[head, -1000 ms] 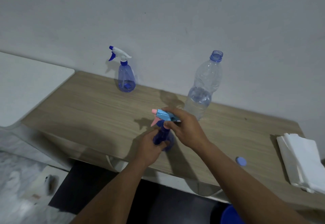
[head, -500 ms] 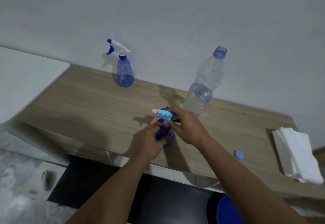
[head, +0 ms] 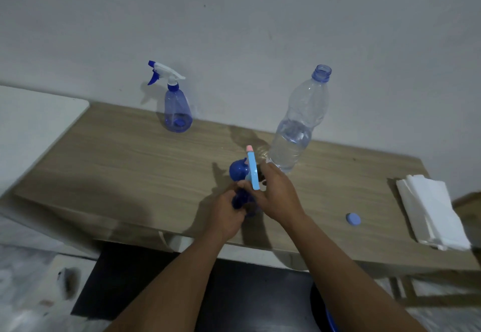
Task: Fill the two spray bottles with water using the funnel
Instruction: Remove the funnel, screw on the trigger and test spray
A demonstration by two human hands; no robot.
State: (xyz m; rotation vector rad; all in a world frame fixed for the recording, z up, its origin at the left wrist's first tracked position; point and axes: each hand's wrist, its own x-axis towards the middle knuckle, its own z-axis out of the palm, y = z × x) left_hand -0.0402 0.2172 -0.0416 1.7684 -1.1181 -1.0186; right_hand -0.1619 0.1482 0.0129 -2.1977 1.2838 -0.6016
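1. Noting a clear water bottle (head: pixel 299 128) standing upright at the back of the desk (head: pixel 130 165), close to the wall, uncapped and partly filled with water.
2. Logging the left hand (head: pixel 225 218) gripping a dark blue spray bottle (head: pixel 240 200) just in front of the water bottle and slightly to its left, fingers curling round the body.
3. Logging the right hand (head: pixel 277 197) pinching the light blue sprayer head (head: pixel 253 169) above that bottle, with the pink nozzle pointing toward the wall and ending just left of the water bottle's base. Not managing to tell whether the head is seated or loose.
4. Seeing a dark blue rounded part touching the sprayer head's left side, too blurred for identifying.
5. Noting a second spray bottle (head: pixel 177 107) standing upright well to the left of the water bottle, also against the wall. Recording a pale translucent blue body and a white-and-blue trigger head, fitted and facing left.
6. Spotting a small blue cap (head: pixel 353 219) lying flat, right of the water bottle and nearer the front edge, well apart from it.
7. Spotting a stack of white folded paper (head: pixel 432 209) lying farther right of the water bottle, beyond the cap, at the desk's right end.
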